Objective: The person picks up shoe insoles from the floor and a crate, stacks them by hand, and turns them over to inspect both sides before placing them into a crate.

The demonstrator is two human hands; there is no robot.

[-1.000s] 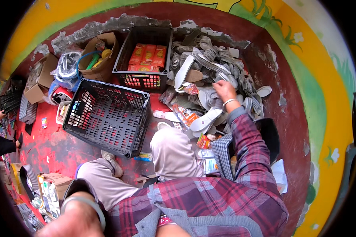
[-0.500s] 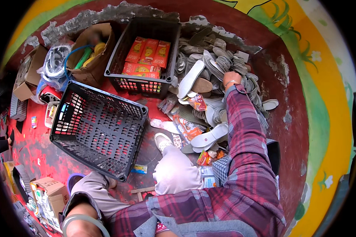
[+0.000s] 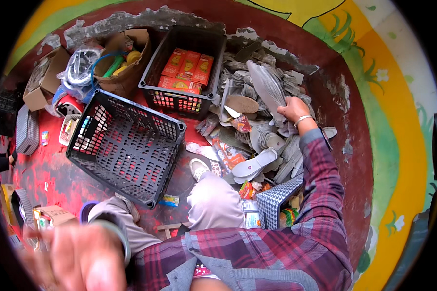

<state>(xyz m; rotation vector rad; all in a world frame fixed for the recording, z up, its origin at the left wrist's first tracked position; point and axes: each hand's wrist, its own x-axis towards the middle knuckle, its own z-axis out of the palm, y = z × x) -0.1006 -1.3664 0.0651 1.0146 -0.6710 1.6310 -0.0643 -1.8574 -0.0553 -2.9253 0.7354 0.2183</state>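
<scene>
My right hand (image 3: 295, 109) is closed on the end of a long bundle of grey shoe insoles (image 3: 266, 86), tilted up over a heap of similar insoles (image 3: 269, 133) against the wall. A single brown insole (image 3: 242, 104) lies left of the bundle, and a white-grey insole (image 3: 255, 164) lies nearer me. My left hand (image 3: 85, 254) is raised at the lower left, large and smeared by motion, so its fingers do not show plainly.
A black plastic crate (image 3: 131, 150) stands tilted left of my legs. Behind it another black crate (image 3: 179, 92) holds red-orange boxes (image 3: 187, 65). Cardboard boxes (image 3: 124, 80) line the wall. A houndstooth-patterned bin (image 3: 269, 208) stands beside my right forearm.
My right hand has drawn back from deep in the heap and lifted a bundle of insoles. My left hand has come up into view at the lower left.
</scene>
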